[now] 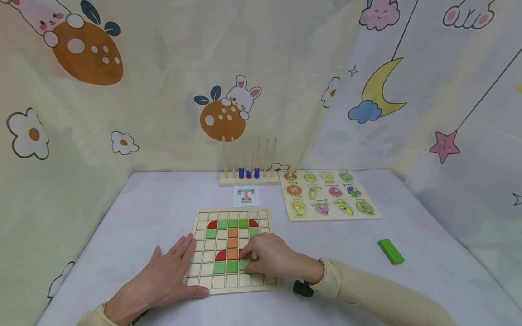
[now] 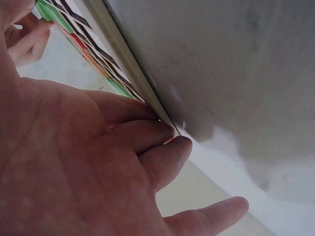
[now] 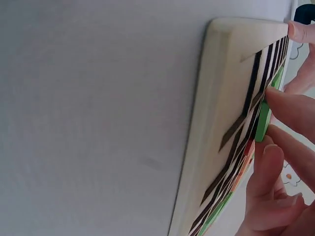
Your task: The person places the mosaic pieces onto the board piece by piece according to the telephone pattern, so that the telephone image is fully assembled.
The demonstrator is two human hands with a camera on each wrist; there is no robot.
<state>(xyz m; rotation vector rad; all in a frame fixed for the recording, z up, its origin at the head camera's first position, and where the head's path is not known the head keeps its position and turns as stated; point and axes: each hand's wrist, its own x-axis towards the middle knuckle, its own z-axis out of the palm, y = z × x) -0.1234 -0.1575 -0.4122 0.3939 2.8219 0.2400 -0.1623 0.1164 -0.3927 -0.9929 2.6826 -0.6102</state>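
A wooden grid board (image 1: 240,290) lies on the table with red, green and orange tiles set in its cells. My left hand (image 1: 165,274) rests along the board's left edge, fingers extended; in the left wrist view its fingertips touch the board's side. Over the lower right of the pattern, my right hand (image 1: 271,256) pinches a light green square tile (image 3: 263,120) between thumb and fingers. That tile sits at the row's end beside a darker green tile (image 1: 232,266). Right-hand fingers partly cover a red tile just above it.
Behind the board lies a pattern card (image 1: 246,196), then a wooden peg rack (image 1: 248,180) with several blue beads. A fruit puzzle board (image 1: 330,195) is at the back right. One green block (image 1: 390,251) lies on the table's right side. Printed cloth surrounds the table.
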